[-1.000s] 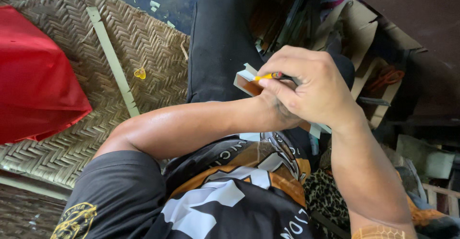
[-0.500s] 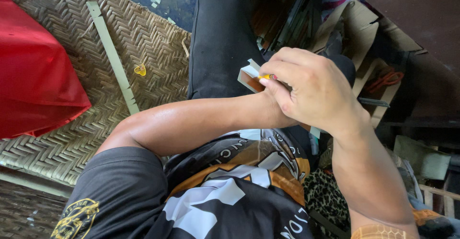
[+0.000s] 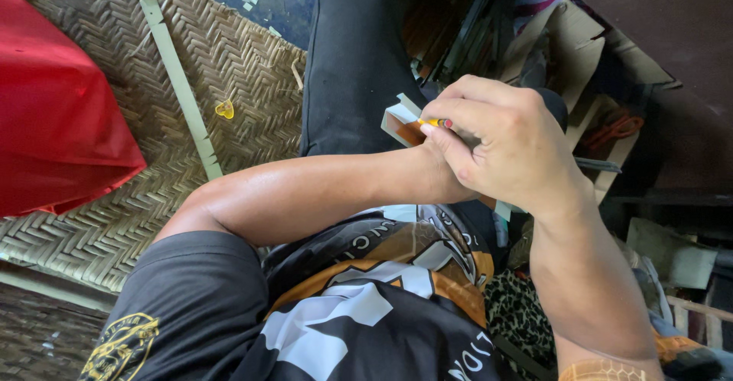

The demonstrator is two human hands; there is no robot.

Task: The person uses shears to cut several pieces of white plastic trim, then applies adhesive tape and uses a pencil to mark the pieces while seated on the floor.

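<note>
My right hand point(image 3: 508, 140) is closed around a thin yellow tool with a red tip point(image 3: 434, 123), pinched between thumb and forefinger. The tip rests against a small brown and white flat piece point(image 3: 398, 118) that sticks out above my knee. My left hand point(image 3: 435, 179) reaches in from the left across my lap. Only its wrist and heel show, because the right hand covers the fingers, and it seems to hold the piece from below. Both hands are pressed together over my black trouser leg point(image 3: 351, 68).
A woven mat point(image 3: 114, 198) lies to the left, with a pale green strip point(image 3: 179, 87) and a small yellow scrap point(image 3: 224, 109) on it. A red cloth bundle point(image 3: 53, 106) sits at the far left. Cardboard boxes point(image 3: 580, 53) and clutter crowd the right.
The hands stay locked together over the knee. The yellow tool has shifted slightly against the piece, and the view has drifted a little.
</note>
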